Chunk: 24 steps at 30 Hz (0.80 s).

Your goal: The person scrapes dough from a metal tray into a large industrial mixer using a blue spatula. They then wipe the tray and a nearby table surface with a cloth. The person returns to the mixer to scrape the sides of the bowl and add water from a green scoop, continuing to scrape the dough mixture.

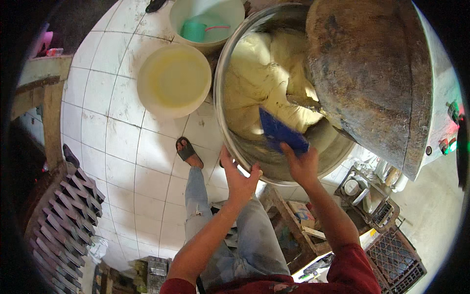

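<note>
A large steel mixing bowl (pixel 220 93) holds a mass of pale yellow dough (pixel 249 93). My right hand (pixel 302 162) reaches over the near rim and grips a flat blue dough scraper (pixel 280 131), its blade tilted down beside the dough. The scraper looks slightly blurred. My left hand (pixel 238 177) is closed on the bowl's near-left rim, the thumb apart from the other fingers. From the right, the big worn mixer head (pixel 367 73) overhangs the bowl, and a metal mixer arm (pixel 304 101) runs from under it into the dough. The mixer head hides the bowl's far right part.
Left of the bowl stands a round tub of pale yellowish liquid (pixel 174 78). Behind it, a white bucket (pixel 230 12) contains a green dipper (pixel 194 30). A wooden shelf (pixel 289 220), a metal tray (pixel 364 193) and a plastic crate (pixel 396 259) lie near right. Stacked slats (pixel 66 220) stand left.
</note>
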Each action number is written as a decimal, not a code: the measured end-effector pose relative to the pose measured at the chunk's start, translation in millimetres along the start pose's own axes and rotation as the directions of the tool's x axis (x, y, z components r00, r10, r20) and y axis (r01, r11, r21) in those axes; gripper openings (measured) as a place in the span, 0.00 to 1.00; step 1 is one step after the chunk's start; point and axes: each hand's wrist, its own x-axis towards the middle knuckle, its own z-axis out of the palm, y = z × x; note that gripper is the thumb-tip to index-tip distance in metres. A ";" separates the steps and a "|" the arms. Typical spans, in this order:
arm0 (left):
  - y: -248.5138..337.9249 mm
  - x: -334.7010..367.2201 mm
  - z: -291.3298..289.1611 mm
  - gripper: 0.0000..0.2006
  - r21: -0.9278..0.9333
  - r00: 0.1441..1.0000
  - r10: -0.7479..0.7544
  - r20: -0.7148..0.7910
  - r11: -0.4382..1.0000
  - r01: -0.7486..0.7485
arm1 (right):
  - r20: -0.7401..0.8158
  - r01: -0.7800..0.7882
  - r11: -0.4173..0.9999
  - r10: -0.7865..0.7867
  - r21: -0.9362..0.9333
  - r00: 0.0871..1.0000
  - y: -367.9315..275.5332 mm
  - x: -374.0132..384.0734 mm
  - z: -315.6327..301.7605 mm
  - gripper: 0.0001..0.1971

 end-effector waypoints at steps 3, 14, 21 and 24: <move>12.6 3.7 10.4 0.52 0.006 0.997 -0.045 -0.065 0.999 0.046 | -0.097 -0.162 0.958 0.189 0.237 0.977 3.0 72.2 48.1 0.21; 24.9 13.6 -7.0 0.53 0.065 0.991 0.092 -0.099 0.994 -0.086 | -0.019 -0.153 0.929 0.155 -0.337 0.988 39.0 12.7 -44.0 0.17; 31.0 21.8 6.1 0.54 0.000 0.996 0.067 -0.059 0.998 -0.067 | -0.130 -0.103 0.971 0.076 -0.217 0.989 63.1 93.0 50.1 0.25; 59.2 36.7 -4.4 0.54 0.124 0.987 0.083 -0.136 0.990 -0.067 | -0.165 -0.202 0.861 0.140 -0.466 0.976 79.4 72.2 22.7 0.27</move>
